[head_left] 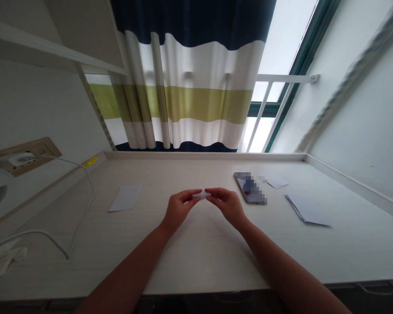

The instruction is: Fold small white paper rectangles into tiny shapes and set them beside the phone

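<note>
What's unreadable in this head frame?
Small white folded paper: head view, pinched between left hand and right hand; fingertips cover its ends, folds too small to read.
Dark flat smartphone: head view, screen blurred by pixelation.
White power cable: head view, left edge cuts off its end.

Obscured and cropped areas, head view

The small white paper (201,194) is largely covered by the fingertips of the left hand (178,210) and right hand (228,205), so its folds cannot be read. The phone (250,188) screen is pixelated. The white cable (92,185) and wall socket (21,156) run off the left edge. Both forearms are cut by the near edge.
</note>
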### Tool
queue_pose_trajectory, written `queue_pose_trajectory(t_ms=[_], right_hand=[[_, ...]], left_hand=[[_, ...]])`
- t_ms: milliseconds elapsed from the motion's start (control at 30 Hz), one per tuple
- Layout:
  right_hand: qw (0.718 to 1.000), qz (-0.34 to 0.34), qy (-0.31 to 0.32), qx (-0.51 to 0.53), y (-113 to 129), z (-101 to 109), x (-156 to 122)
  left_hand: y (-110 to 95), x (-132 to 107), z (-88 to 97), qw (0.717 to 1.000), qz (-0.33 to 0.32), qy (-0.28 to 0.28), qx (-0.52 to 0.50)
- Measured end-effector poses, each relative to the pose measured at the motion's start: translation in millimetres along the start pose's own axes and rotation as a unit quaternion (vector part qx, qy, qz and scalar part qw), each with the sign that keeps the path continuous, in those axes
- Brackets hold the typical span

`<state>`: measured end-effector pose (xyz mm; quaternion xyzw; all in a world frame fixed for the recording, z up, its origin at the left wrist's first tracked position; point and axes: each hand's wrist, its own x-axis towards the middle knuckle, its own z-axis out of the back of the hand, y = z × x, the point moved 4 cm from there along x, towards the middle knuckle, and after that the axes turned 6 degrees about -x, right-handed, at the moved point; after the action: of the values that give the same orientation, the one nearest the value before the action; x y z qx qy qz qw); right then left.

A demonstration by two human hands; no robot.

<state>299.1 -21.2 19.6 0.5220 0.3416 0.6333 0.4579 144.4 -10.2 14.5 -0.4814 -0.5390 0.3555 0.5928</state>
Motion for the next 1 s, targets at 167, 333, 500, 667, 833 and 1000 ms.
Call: queue_pose_trajectory(t_ms=[167, 333, 500, 667, 833, 1000], right_hand=[[0.996, 0.056, -0.023, -0.058, 4.9, 2.4, -0.3], [0.996, 0.052, -0.021, -0.074, 4.1, 2.3, 0.4], [0.984, 0.092, -0.031, -0.152, 12.0, 3.7, -0.5], [0.972, 0.131, -0.021, -0.192, 16.5, 4.3, -2.0], [0.968, 0.144, -0.009, -0.207, 16.1, 5.3, -1.3], [0.978, 0.11, 0.015, -0.179, 13.5, 2.3, -0.5]], left_hand=[[-0.9, -0.5, -0.8, 1.0, 0.011, -0.007, -0.009], [-4.0, -1.4, -1.4, 1.0, 0.012, -0.013, 0.004], [-4.7, -0.7, -1.5, 1.0, 0.011, -0.01, 0.016], [-3.1, 1.6, -0.5, 0.999, -0.014, -0.009, 0.048], [-0.5, 2.2, 0.0, 0.999, 0.014, 0.005, 0.045], [-0.8, 0.7, -1.1, 0.999, 0.035, 0.013, 0.033]])
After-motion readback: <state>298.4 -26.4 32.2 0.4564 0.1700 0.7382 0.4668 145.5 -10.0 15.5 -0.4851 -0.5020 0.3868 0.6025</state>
